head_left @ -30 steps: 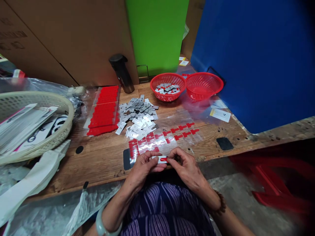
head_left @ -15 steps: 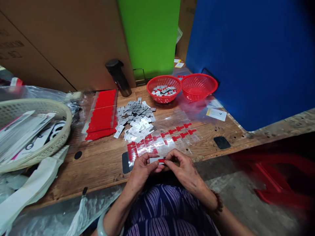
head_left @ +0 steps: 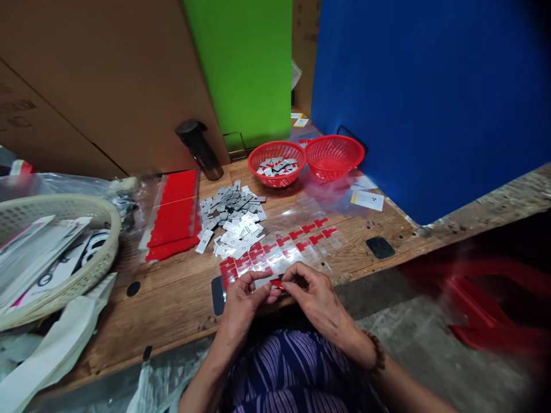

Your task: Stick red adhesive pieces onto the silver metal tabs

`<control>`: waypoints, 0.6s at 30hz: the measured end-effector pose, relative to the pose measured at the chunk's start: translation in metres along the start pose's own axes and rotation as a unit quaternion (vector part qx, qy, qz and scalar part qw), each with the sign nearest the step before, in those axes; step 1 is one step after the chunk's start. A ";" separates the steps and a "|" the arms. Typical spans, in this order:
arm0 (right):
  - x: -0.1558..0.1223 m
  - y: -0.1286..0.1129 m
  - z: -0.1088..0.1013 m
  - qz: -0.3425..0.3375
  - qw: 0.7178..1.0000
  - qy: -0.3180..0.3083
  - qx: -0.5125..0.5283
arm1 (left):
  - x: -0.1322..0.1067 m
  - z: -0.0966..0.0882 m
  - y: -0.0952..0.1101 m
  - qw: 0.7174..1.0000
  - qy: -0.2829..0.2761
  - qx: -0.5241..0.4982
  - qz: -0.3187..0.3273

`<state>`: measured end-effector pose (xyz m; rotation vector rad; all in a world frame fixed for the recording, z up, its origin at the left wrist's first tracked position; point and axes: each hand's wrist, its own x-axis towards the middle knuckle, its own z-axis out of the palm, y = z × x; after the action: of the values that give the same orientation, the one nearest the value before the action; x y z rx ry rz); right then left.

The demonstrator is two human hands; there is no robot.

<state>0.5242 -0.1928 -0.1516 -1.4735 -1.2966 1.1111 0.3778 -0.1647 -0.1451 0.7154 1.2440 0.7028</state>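
Observation:
Close to the table's front edge, my left hand [head_left: 241, 301] is closed on a small flat metal plate [head_left: 260, 282], held between thumb and fingers. My right hand [head_left: 316, 298] pinches a red sticker [head_left: 276, 284] at the plate's right end; the fingers partly cover it. Just beyond both hands lies a clear sheet with red T-shaped stickers [head_left: 307, 230], its near part hidden by my left hand. Behind that is a loose pile of silver metal plates [head_left: 235, 221]. To the pile's left rests a stack of red sticker sheets [head_left: 172, 209].
A red basket [head_left: 276, 180] with plates bearing red bits stands beside another red basket [head_left: 336, 158]. A dark flask [head_left: 200, 149] leans by the cardboard. A pale basket [head_left: 112, 241] of printed cards sits left. Green [head_left: 249, 69] and blue [head_left: 413, 103] panels rise behind.
The view has shifted slightly, so the scene sits a little differently. Both hands keep hold of the plate and sticker, and the red sticker looks more tilted and shiny.

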 end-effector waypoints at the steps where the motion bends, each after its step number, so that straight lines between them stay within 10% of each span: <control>1: 0.000 0.000 0.000 0.003 1.000 -0.004 0.005 | 0.000 -0.001 0.000 1.000 0.001 0.000 0.000; 18: 0.006 0.014 0.006 -0.019 0.997 0.022 -0.066 | 0.001 -0.001 -0.005 1.000 0.014 -0.005 -0.018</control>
<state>0.5224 -0.1878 -0.1669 -1.5556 -1.3846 0.9795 0.3777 -0.1663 -0.1497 0.6757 1.2751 0.6917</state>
